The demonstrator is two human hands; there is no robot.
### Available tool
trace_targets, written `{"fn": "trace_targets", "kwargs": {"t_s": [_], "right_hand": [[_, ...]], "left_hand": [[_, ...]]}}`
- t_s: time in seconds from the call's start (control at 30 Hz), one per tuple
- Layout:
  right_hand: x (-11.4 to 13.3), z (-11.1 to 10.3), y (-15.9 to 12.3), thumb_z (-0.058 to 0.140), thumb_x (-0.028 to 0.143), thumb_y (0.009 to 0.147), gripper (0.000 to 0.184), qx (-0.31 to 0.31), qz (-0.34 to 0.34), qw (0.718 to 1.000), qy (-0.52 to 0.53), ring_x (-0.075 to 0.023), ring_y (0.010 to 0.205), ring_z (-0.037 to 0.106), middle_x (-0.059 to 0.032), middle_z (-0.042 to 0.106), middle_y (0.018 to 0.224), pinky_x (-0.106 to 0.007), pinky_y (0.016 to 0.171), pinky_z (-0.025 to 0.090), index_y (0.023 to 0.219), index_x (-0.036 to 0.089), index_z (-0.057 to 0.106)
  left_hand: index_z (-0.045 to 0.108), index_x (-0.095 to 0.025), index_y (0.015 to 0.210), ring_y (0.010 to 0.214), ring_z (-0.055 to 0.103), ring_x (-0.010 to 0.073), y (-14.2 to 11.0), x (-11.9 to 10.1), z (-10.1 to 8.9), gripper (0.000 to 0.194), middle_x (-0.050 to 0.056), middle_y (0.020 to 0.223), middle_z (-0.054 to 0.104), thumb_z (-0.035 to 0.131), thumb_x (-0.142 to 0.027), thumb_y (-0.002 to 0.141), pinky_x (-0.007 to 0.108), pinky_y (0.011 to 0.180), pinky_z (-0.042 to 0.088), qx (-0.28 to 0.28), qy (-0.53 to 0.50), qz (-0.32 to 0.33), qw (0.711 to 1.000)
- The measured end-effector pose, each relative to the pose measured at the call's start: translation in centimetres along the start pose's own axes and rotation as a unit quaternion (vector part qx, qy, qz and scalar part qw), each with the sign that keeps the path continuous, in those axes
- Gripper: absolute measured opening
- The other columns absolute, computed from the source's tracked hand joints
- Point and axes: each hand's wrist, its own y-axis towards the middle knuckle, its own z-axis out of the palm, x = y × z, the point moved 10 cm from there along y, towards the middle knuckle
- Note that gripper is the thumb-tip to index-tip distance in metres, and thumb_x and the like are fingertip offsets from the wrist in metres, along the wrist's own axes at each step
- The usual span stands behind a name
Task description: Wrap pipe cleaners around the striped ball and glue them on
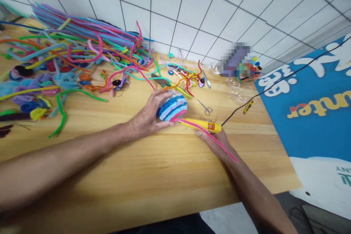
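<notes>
My left hand (pixel 149 115) is closed round a ball (pixel 173 106) wrapped in blue, lilac and pink fuzzy bands, held over the wooden table (pixel 142 175). In my right hand (pixel 215 139) is a yellow hot glue gun (pixel 201 123), its nozzle at the ball's lower right side. A black cord (pixel 236 110) runs from the gun's rear to the upper right. One pink pipe cleaner (pixel 219 144) meets the ball near the nozzle, and its loose end trails across the gun and over my right wrist. The fingers under the gun are partly hidden.
Many coloured pipe cleaners (pixel 90 36) are heaped along the left and back. Behind the ball lie pliers (pixel 161 80) and small scissors (pixel 205 108). Clear plastic domes (pixel 234 84) and a yellow cutter (pixel 248 106) are at right. A tiled wall (pixel 170 11) bounds the back.
</notes>
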Motion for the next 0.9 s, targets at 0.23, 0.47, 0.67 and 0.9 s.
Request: {"fn": "trace_targets", "kwargs": {"t_s": [0.23,0.47,0.67,0.9], "right_hand": [[0.8,0.0,-0.1,0.089,0.056,0.087,0.033,-0.005,0.004,1.000,-0.003,-0.0237,0.076,0.064,-0.0024,0.071,0.083,-0.035,0.068,0.057,0.089,0.027,0.074],[1.5,0.3,-0.1,0.091,0.060,0.085,0.039,-0.001,0.009,1.000,-0.005,-0.0207,0.072,0.059,-0.0003,0.067,0.078,-0.032,0.063,0.052,0.087,0.026,0.071],[1.3,0.1,-0.1,0.089,0.056,0.086,0.035,0.008,0.010,1.000,-0.013,-0.0195,0.072,0.058,0.0010,0.065,0.078,-0.030,0.063,0.050,0.086,0.026,0.070],[1.2,0.0,0.0,0.090,0.057,0.082,0.037,0.004,0.028,1.000,0.002,-0.0207,0.072,0.057,0.0003,0.064,0.078,-0.032,0.063,0.050,0.085,0.027,0.069]], "left_hand": [[0.035,-0.034,0.179,0.165,0.054,0.0430,0.1,-0.5,-0.2,0.102,0.020,0.166,0.058,0.094,-0.057,0.099,0.068,0.132,0.057,-0.014,0.003,0.020,1.000],[0.037,-0.033,0.178,0.166,0.054,0.0434,0.1,-0.1,0.1,0.102,0.020,0.167,0.058,0.093,-0.062,0.098,0.069,0.135,0.054,-0.003,0.010,0.002,1.000],[0.039,-0.033,0.176,0.166,0.054,0.0420,0.1,0.0,0.0,0.098,0.020,0.167,0.059,0.091,-0.065,0.099,0.069,0.135,0.054,0.002,0.012,-0.004,1.000],[0.038,-0.034,0.178,0.167,0.053,0.0435,0.1,0.0,-0.1,0.101,0.020,0.168,0.058,0.092,-0.064,0.098,0.068,0.134,0.055,-0.005,0.000,-0.001,1.000]]}}
